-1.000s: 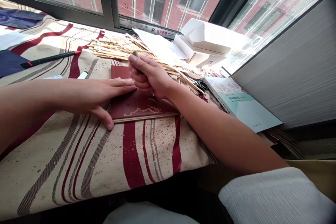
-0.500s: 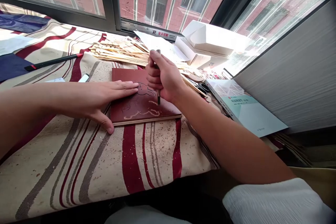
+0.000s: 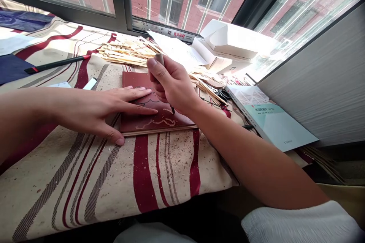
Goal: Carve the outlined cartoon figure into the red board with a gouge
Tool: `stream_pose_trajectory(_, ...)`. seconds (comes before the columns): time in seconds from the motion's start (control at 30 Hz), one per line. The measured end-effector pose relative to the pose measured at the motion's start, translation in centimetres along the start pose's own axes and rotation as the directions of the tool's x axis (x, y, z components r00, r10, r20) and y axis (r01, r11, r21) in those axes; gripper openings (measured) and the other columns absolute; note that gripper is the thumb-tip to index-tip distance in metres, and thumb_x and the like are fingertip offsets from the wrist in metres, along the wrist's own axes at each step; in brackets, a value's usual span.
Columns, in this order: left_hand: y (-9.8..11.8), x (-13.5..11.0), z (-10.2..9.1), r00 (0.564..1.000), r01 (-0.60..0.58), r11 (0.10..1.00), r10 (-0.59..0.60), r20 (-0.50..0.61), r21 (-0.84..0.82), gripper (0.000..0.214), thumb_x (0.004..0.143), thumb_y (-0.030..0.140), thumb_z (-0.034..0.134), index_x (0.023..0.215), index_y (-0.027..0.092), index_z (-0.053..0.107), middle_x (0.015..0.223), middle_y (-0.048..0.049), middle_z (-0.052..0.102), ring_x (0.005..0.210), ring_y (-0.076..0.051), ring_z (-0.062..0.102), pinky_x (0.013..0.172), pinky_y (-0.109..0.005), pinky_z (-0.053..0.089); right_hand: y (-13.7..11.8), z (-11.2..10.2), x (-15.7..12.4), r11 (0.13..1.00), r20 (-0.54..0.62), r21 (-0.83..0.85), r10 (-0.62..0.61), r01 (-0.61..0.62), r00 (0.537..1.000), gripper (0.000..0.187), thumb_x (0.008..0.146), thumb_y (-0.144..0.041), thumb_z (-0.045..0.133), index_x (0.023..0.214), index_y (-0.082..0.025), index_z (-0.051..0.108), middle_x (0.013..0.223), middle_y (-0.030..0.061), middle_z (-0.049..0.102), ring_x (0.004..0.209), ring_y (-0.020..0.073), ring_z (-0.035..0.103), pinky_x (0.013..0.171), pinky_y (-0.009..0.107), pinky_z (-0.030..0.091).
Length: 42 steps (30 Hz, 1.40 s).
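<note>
A reddish-brown carving board (image 3: 131,121) lies on a striped cloth, with dark drawn outlines and pale cut grooves on its face. My left hand (image 3: 114,106) is spread flat over the board's left side, fingers apart, thumb by the near left edge. In my right fist is a carving tool (image 3: 159,59), its handle end showing above the fingers and its dark tip down at the board near a pale groove. My right hand (image 3: 173,83) hides the middle of the tool and the far right of the board.
Crumbs are scattered over the striped cloth (image 3: 111,182). Thin wooden strips (image 3: 125,51), a white box (image 3: 228,45) and black scissors (image 3: 224,94) lie toward the window. At right is a book (image 3: 273,121); at left, a black pen-like stick (image 3: 57,64) and a white-capped marker (image 3: 90,83).
My right fist has tipped the tool's handle to the left, while its tip stays near the same groove. The fingers of my left hand have spread wider on the board.
</note>
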<state>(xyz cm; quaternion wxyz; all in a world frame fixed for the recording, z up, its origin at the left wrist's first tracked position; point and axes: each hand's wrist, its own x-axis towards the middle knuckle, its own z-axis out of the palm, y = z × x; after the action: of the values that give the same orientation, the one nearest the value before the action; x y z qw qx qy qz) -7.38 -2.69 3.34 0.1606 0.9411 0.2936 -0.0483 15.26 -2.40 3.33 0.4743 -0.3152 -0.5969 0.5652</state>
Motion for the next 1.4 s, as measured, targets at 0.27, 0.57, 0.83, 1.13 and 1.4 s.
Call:
stream_pose_trajectory(0.27,0.6,0.7,-0.2,0.999,-0.047,0.999,0.047,-0.012,0.02,0.088,0.092,0.057,0.077,0.168,0.036,0.038,0.183,-0.0057,0.017,0.165,-0.042,0.025,0.131,-0.06,0.029,0.3,0.0,-0.5,0.978,0.121,-0.155,-0.121,0.139,0.985,0.039,0.103,-0.033,0.066,0.071,-0.021,0.046,0.07,-0.0037,0.038,0.063,0.0088,0.037,0.051,0.018,0.034)
stream_pose_trajectory(0.57,-1.3,1.8,0.5,0.993,-0.108,0.994,0.107,-0.058,-0.016,0.093,0.085,0.064,0.081,0.166,0.039,0.043,0.181,-0.0017,0.026,0.164,-0.039,0.03,0.135,-0.05,0.025,0.9,0.4,1.2,0.991,0.114,-0.124,0.059,-0.045,0.992,0.041,0.105,-0.026,0.062,0.068,-0.021,0.046,0.062,-0.0065,0.036,0.053,0.0063,0.029,0.044,0.018,0.025)
stream_pose_trajectory(0.83,-2.7,2.5,1.2,0.997,-0.071,0.996,0.07,-0.022,-0.05,0.102,0.073,0.081,0.079,0.163,0.05,0.043,0.184,-0.002,0.015,0.165,-0.048,0.022,0.13,-0.061,0.028,1.1,-2.2,1.4,0.96,0.156,0.202,0.165,-0.195,0.974,0.043,0.112,-0.039,0.048,0.073,-0.023,0.041,0.053,-0.0127,0.019,0.044,0.005,0.007,0.038,0.016,0.013)
stream_pose_trajectory(1.13,-3.3,2.4,1.5,0.994,-0.105,0.994,0.104,-0.044,-0.024,0.1,0.076,0.081,0.078,0.163,0.044,0.047,0.183,-0.0043,0.018,0.166,-0.047,0.021,0.132,-0.058,0.026,0.9,-0.2,0.1,0.948,-0.187,0.218,0.275,-0.233,0.943,0.044,0.112,-0.04,0.052,0.073,-0.023,0.038,0.049,-0.0135,0.024,0.041,0.0042,0.013,0.039,0.019,0.011)
stream_pose_trajectory(1.4,-1.7,1.5,0.6,1.0,-0.017,1.0,0.017,-0.008,-0.008,0.093,0.077,0.077,0.08,0.159,0.04,0.055,0.182,-0.0054,0.02,0.164,-0.048,0.025,0.131,-0.06,0.028,-0.2,-3.4,0.4,0.999,-0.044,-0.014,0.029,-0.03,0.999,0.046,0.1,-0.059,0.064,0.078,-0.026,0.041,0.059,-0.0107,0.022,0.049,0.0077,0.014,0.045,0.025,0.013)
